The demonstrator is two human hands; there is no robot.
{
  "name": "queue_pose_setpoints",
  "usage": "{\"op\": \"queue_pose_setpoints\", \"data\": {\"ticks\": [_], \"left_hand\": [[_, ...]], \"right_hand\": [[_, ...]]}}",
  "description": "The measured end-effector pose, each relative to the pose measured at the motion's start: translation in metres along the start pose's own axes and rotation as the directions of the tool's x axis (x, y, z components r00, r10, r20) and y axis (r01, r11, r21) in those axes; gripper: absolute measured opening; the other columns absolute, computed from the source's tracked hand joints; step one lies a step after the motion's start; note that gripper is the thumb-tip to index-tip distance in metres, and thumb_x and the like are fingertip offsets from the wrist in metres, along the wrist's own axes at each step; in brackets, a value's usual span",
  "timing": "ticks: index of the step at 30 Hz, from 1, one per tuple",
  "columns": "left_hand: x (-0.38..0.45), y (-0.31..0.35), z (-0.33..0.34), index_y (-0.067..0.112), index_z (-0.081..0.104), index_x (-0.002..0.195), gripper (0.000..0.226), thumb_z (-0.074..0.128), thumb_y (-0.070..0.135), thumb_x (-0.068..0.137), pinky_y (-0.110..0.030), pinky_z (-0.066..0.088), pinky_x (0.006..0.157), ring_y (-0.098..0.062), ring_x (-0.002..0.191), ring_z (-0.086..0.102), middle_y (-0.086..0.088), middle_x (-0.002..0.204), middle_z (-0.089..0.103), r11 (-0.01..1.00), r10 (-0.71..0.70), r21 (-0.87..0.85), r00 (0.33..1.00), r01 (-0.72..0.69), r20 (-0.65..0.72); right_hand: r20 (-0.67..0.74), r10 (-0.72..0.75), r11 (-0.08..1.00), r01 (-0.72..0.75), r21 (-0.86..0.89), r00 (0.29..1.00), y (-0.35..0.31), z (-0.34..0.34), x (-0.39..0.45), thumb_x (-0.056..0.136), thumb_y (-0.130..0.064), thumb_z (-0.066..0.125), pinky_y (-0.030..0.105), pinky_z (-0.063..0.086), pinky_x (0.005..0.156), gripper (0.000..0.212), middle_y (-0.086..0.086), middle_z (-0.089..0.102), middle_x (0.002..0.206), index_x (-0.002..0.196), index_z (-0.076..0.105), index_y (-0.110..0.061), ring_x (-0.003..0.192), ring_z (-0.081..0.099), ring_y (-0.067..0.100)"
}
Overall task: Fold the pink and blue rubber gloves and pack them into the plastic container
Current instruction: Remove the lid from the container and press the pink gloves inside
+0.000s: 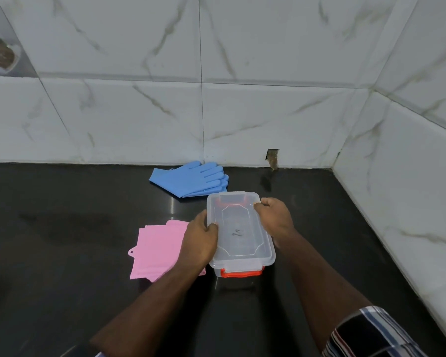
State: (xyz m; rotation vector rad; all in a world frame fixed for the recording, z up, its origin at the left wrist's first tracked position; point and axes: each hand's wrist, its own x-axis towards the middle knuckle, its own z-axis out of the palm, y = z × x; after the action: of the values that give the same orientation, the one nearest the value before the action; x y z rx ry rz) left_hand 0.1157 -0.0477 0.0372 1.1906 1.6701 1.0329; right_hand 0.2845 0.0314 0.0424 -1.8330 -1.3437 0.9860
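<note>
Both hands gripped the container [240, 233] at the centre of the frame, on the black worktop [62, 253]. The left hand [200, 239] clasped its left long side, thumb curled over the lid [238, 228] edge; the right hand [274, 219] held the upper right side, fingers wrapped over the rim. The lid sat on the box, with red clips [240, 273] showing at the near and far ends; whether they were latched I could not tell.

Neither pair of gloves had gone in yet. The pink gloves [157, 251] lay flat just left of the container, partly under the left forearm, cuffs toward the lower left of the frame. The blue gloves [191, 179] lay stacked just above the container, near the tiled wall [216, 99], fingers pointing to the right and cuffs to the left.

The step in hand looked like opening the container, or setting it in place, before any folding. The next move would likely call for freeing the clips at both ends and lifting the lid clear, then putting it aside where it does not cover the gloves.

The container's long axis ran from the lower centre toward the top of the frame, tilted slightly left at the far end, so its short ends faced the person and the wall.
</note>
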Motion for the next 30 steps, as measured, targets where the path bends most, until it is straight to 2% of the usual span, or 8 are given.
{"op": "queue_pose_setpoints", "data": {"ticks": [1, 3, 6, 9, 11, 17, 22, 30], "left_hand": [[0.000, -0.001, 0.002, 0.027, 0.051, 0.138, 0.035, 0.045, 0.019, 0.105, -0.010, 0.049, 0.057, 0.000, 0.085, 0.063, 0.010, 0.118, 0.064, 1.000, 0.014, 0.011, 1.000, -0.014, -0.002], [0.000, -0.004, 0.003, 0.029, 0.050, 0.138, 0.034, 0.042, 0.021, 0.106, -0.009, 0.047, 0.059, 0.002, 0.086, 0.061, 0.011, 0.119, 0.063, 0.999, 0.037, 0.036, 0.999, -0.037, -0.005], [0.002, -0.006, 0.004, 0.028, 0.049, 0.140, 0.035, 0.040, 0.022, 0.107, -0.008, 0.043, 0.061, 0.004, 0.085, 0.059, 0.015, 0.112, 0.059, 0.996, 0.051, 0.067, 0.999, -0.051, 0.001], [0.006, -0.008, 0.004, 0.029, 0.047, 0.140, 0.035, 0.038, 0.023, 0.107, -0.009, 0.043, 0.062, 0.003, 0.085, 0.058, 0.011, 0.117, 0.062, 0.995, 0.055, 0.082, 0.998, -0.056, 0.009], [0.007, -0.010, 0.005, 0.030, 0.045, 0.142, 0.036, 0.038, 0.025, 0.107, -0.010, 0.044, 0.063, 0.002, 0.086, 0.058, 0.010, 0.119, 0.061, 0.996, 0.046, 0.078, 0.999, -0.048, 0.021], [0.008, -0.012, 0.007, 0.032, 0.042, 0.142, 0.035, 0.036, 0.025, 0.108, -0.008, 0.042, 0.059, 0.004, 0.083, 0.057, 0.023, 0.101, 0.055, 0.996, 0.047, 0.075, 0.998, -0.049, 0.028], [0.010, -0.013, 0.007, 0.031, 0.041, 0.145, 0.037, 0.036, 0.027, 0.108, -0.009, 0.044, 0.061, 0.004, 0.083, 0.057, 0.016, 0.109, 0.057, 0.996, 0.041, 0.073, 0.999, -0.043, 0.030], [0.008, -0.012, 0.005, 0.033, 0.041, 0.142, 0.035, 0.038, 0.029, 0.108, -0.007, 0.046, 0.058, 0.005, 0.085, 0.059, 0.018, 0.108, 0.058, 0.998, 0.032, 0.054, 0.999, -0.034, 0.039]], "right_hand": [[0.002, 0.008, 1.000, -0.008, 0.005, 1.000, -0.002, 0.003, 0.002, 0.095, -0.027, 0.054, 0.043, 0.057, 0.085, 0.024, 0.005, 0.070, 0.102, 0.110, 0.067, -0.013, 0.090, 0.067, 0.020], [-0.006, 0.034, 0.999, -0.034, -0.006, 0.999, -0.002, 0.007, 0.005, 0.096, -0.026, 0.052, 0.037, 0.057, 0.076, 0.023, 0.005, 0.069, 0.096, 0.106, 0.067, -0.012, 0.083, 0.066, 0.019], [-0.036, 0.054, 0.997, -0.056, -0.060, 0.998, 0.000, 0.014, 0.010, 0.098, -0.027, 0.050, 0.038, 0.056, 0.081, 0.028, 0.009, 0.068, 0.106, 0.112, 0.065, -0.007, 0.092, 0.066, 0.023], [-0.075, 0.023, 0.987, -0.035, -0.154, 0.997, 0.002, 0.019, 0.012, 0.100, -0.031, 0.047, 0.038, 0.055, 0.088, 0.035, 0.011, 0.064, 0.115, 0.120, 0.062, -0.007, 0.099, 0.064, 0.024], [-0.093, -0.012, 0.982, -0.006, -0.189, 0.996, 0.003, 0.020, 0.013, 0.101, -0.033, 0.045, 0.042, 0.056, 0.090, 0.035, 0.010, 0.063, 0.115, 0.120, 0.062, -0.009, 0.099, 0.063, 0.023], [-0.132, -0.100, 0.957, 0.059, -0.285, 0.986, 0.006, 0.021, 0.011, 0.102, -0.031, 0.043, 0.041, 0.056, 0.087, 0.035, 0.009, 0.061, 0.110, 0.107, 0.067, -0.008, 0.093, 0.063, 0.022], [-0.136, -0.155, 0.932, 0.100, -0.348, 0.979, 0.007, 0.021, 0.011, 0.102, -0.033, 0.043, 0.040, 0.056, 0.088, 0.034, 0.007, 0.059, 0.113, 0.109, 0.067, -0.010, 0.098, 0.060, 0.020], [-0.146, -0.228, 0.914, 0.160, -0.373, 0.963, 0.010, 0.023, 0.014, 0.101, -0.031, 0.046, 0.040, 0.056, 0.091, 0.029, 0.006, 0.059, 0.116, 0.111, 0.067, -0.013, 0.103, 0.059, 0.021]]}}
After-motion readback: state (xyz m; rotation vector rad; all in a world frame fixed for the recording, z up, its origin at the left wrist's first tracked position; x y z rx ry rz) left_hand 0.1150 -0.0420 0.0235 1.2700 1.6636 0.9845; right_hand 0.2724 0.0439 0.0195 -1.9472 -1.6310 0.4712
